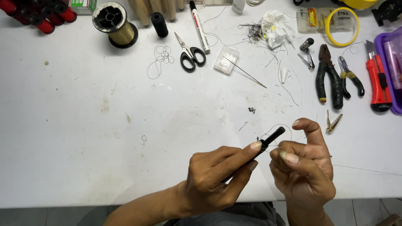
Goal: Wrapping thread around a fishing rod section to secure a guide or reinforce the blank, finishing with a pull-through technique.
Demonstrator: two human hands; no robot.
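Left hand (213, 178) pinches a black rod (268, 140) between thumb and forefinger — the rod's tip sticks out up-right past the fingertips, over the white table (83, 125). Right hand (303, 167) sits just beside it, thumb and fingers closed on a thin thread (274, 146) running to the rod, index finger raised. Farther back — small clippers (333, 122), then black-handled scissors (190, 54), pliers (328, 77), gold thread spool (115, 24).
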